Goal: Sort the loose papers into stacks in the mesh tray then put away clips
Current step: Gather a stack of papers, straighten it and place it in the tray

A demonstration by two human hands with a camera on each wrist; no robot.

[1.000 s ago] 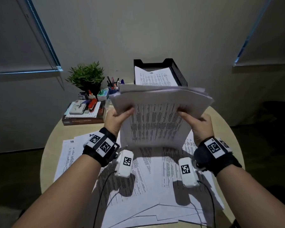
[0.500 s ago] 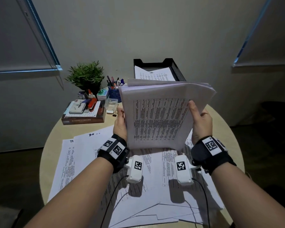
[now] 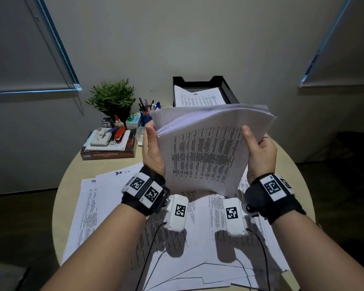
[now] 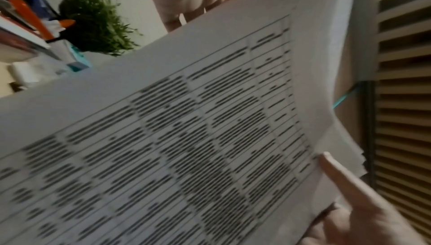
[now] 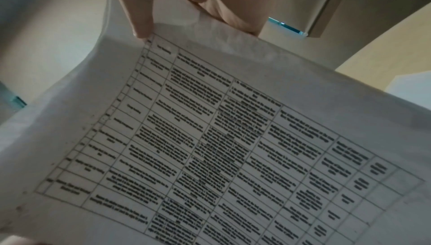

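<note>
A thick stack of printed papers stands nearly upright above the table, its top edge fanned and bent away from me. My left hand lies flat along the stack's left edge with straight fingers. My right hand grips the right edge, thumb on the printed front and fingers behind. The printed front sheet fills the left wrist view. The black mesh tray stands behind the stack with a paper pile in it. Loose sheets cover the table under my wrists. No clips can be made out.
A potted plant, a pen cup and a book pile with a red stapler sit at the back left. The round table's rim curves close by on the right.
The stack has swung from leaning away to nearly upright. My left hand left its thumb grip and now lies flat on the left edge. My right hand slid to the right edge.
</note>
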